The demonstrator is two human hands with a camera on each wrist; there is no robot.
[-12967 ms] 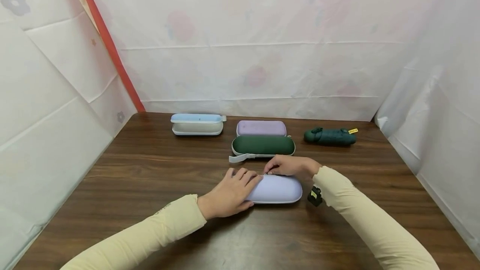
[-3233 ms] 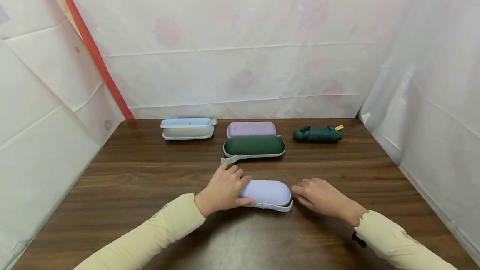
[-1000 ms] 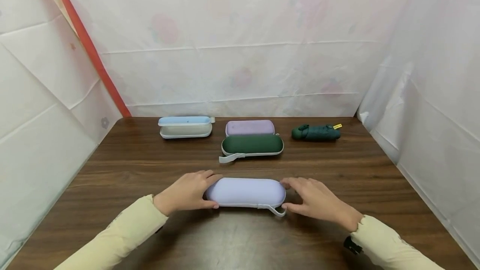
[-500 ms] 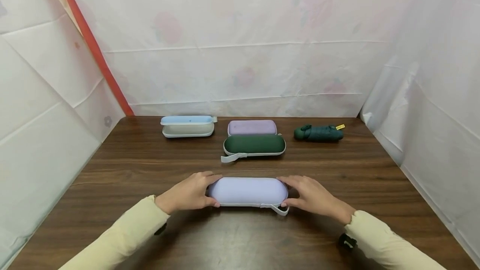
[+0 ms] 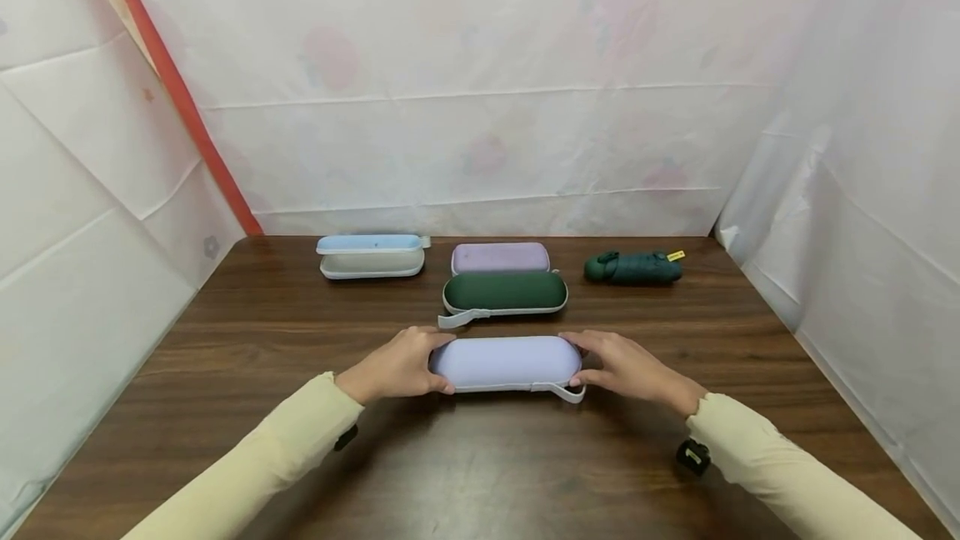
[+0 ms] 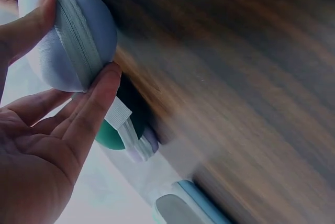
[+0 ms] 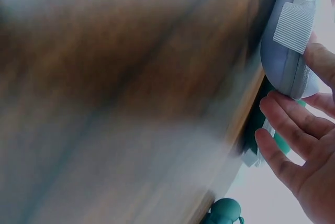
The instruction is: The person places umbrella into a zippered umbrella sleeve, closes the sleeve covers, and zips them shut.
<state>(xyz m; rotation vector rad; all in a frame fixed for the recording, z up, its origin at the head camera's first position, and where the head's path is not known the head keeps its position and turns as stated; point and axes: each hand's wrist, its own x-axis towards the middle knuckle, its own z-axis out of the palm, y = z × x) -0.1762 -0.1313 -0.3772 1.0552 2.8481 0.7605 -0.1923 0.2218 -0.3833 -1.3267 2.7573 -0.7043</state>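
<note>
A lavender zip case (image 5: 506, 362) with rounded ends lies lengthwise between my hands, its lid down and a pale strap loop (image 5: 562, 391) at its front right. My left hand (image 5: 401, 363) grips its left end, thumb at the front and fingers at the far side. At the right end my right hand (image 5: 626, 367) holds it the same way, the thumb beside the loop. In the left wrist view the zip seam (image 6: 70, 30) runs between my thumb and fingers. The right wrist view shows the ribbed strap (image 7: 294, 28) close to my right thumb.
Just beyond the case lies a dark green zip case (image 5: 506, 291) with a grey strap, before a purple case (image 5: 501, 256). Back left stands a light blue case (image 5: 371, 244), lid raised. A folded dark green umbrella (image 5: 633, 267) lies back right on the brown table (image 5: 480, 473).
Earlier, my right hand worked at the case's edge while my left held it. Since then both hands have taken its ends, and the case has moved away from me and slightly right.
</note>
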